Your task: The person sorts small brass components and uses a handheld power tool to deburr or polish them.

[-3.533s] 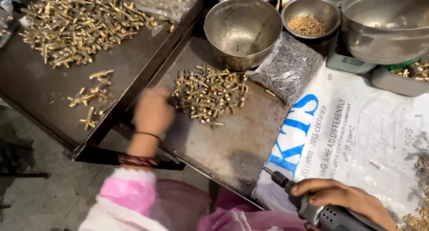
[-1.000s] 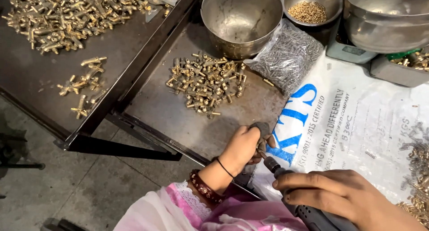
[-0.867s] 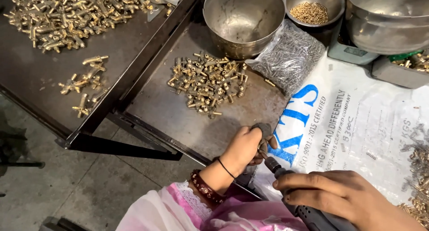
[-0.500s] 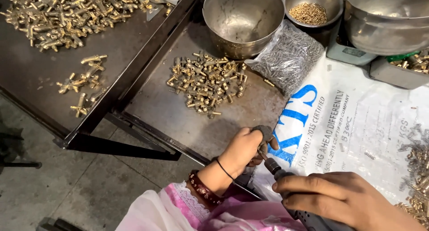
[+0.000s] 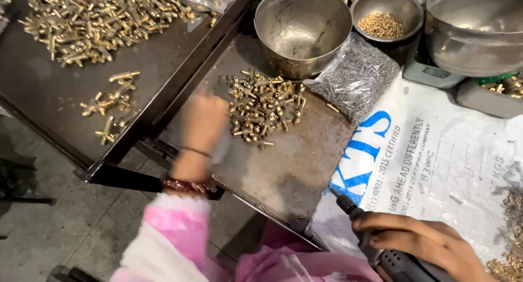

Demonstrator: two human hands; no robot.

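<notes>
My left hand (image 5: 204,118) is blurred in motion over the dark metal tray (image 5: 283,178), right beside the left edge of a pile of small brass fittings (image 5: 264,107). The blur hides whether its fingers hold anything. My right hand (image 5: 419,244) grips a grey electric screwdriver (image 5: 381,249) at the bottom right. The tool's tip (image 5: 343,203) points up-left over the corner of a white printed sack (image 5: 436,162).
A second dark tray (image 5: 60,124) on the left holds a big heap of brass parts (image 5: 103,17) and a few loose ones (image 5: 111,105). Behind stand an empty steel bowl (image 5: 302,28), a clear bag of small screws (image 5: 357,77), a bowl of tiny brass pieces (image 5: 384,20) and another large bowl (image 5: 479,31).
My left hand has left the screwdriver tip and swung up-left to the brass fitting pile. The right hand and tool have stayed at the bottom right.
</notes>
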